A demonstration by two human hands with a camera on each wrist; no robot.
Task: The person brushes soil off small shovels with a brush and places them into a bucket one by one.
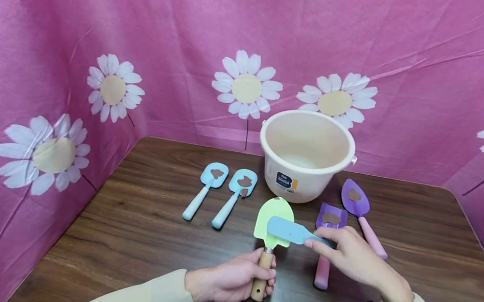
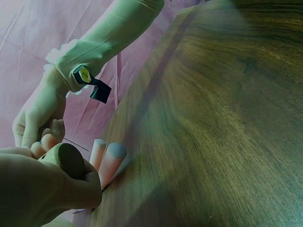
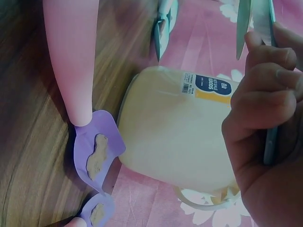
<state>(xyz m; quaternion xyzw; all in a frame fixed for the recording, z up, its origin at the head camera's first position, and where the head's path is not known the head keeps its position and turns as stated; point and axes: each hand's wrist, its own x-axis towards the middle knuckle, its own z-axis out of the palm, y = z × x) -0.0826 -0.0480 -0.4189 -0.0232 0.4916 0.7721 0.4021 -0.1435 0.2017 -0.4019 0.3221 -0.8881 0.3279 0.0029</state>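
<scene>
My left hand grips the wooden handle of a garden trowel with a light green blade, held above the table. In my right hand a flat blue scraper is pinched by its narrow end, and its wide part lies across the green blade. Whether the two touch cannot be told. The left wrist view shows the round butt of the wooden handle in the curled left fingers. From the right wrist, the right fingers are curled around the scraper's thin shaft.
A cream bucket stands at the table's back. Left of it lie two light blue trowels with brown patches on their blades. To the right, a purple square shovel and a purple trowel, both pink-handled, carry similar patches.
</scene>
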